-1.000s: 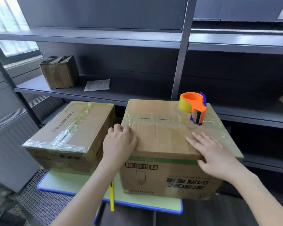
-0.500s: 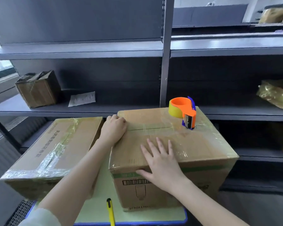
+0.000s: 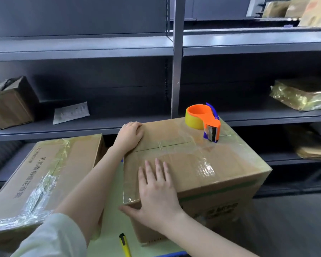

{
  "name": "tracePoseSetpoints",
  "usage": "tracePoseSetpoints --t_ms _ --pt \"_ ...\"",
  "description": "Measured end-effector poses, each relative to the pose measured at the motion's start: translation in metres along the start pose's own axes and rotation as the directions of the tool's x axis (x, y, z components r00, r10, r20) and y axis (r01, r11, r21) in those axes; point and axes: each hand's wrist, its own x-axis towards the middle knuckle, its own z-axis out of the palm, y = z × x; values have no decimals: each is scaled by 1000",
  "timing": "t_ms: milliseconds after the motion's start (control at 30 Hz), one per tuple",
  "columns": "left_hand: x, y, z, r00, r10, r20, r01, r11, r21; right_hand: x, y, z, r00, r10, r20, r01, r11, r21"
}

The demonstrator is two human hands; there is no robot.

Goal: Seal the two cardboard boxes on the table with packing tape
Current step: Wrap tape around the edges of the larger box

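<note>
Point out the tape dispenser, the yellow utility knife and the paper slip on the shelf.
tape dispenser [image 3: 209,123]: head view, on its orange frame just above the cutter.
utility knife [image 3: 125,247]: head view, on the yellow handle below the black tip.
paper slip [image 3: 71,112]: head view, on the middle of the sheet.

Behind the pale green surface [image 3: 112,230] stands a grey metal shelving unit [image 3: 82,51] that fills almost the whole view, with one lighter upright post [image 3: 176,71] in the middle and dark back panels. On the middle shelf at the left sits a small worn cardboard box [image 3: 9,102], and near it lies a printed sheet of paper [image 3: 70,112]. At the right, the same level carries a package wrapped in shiny yellowish film [image 3: 302,93]; another package [image 3: 313,151], blurred, lies on the shelf below. Several boxes [image 3: 295,10] stand at the top right. The floor [image 3: 285,229] at the lower right is dark grey. The light is soft and even.
</note>
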Motion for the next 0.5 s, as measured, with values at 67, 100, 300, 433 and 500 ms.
tracePoseSetpoints --t_ms 67,100,300,433,500 --pt "0 -2 -1 1000 -17 1 17 1000 -5 0 -6 0 1000 26 13 -27 999 23" --pt "-1 -2 -2 1000 -24 13 24 1000 8 -1 -7 0 999 33 25 -33 999 29" --pt "-24 -2 -5 997 -73 16 70 988 140 -23 14 -6 993 -110 -37 110 994 12" --pt "-55 5 -9 984 -169 -64 179 956 234 -45 43 -7 957 -278 -85 281 960 20" --pt "-72 10 -13 967 -230 -110 252 932 261 -52 54 -9 933 -347 -97 350 937 8"
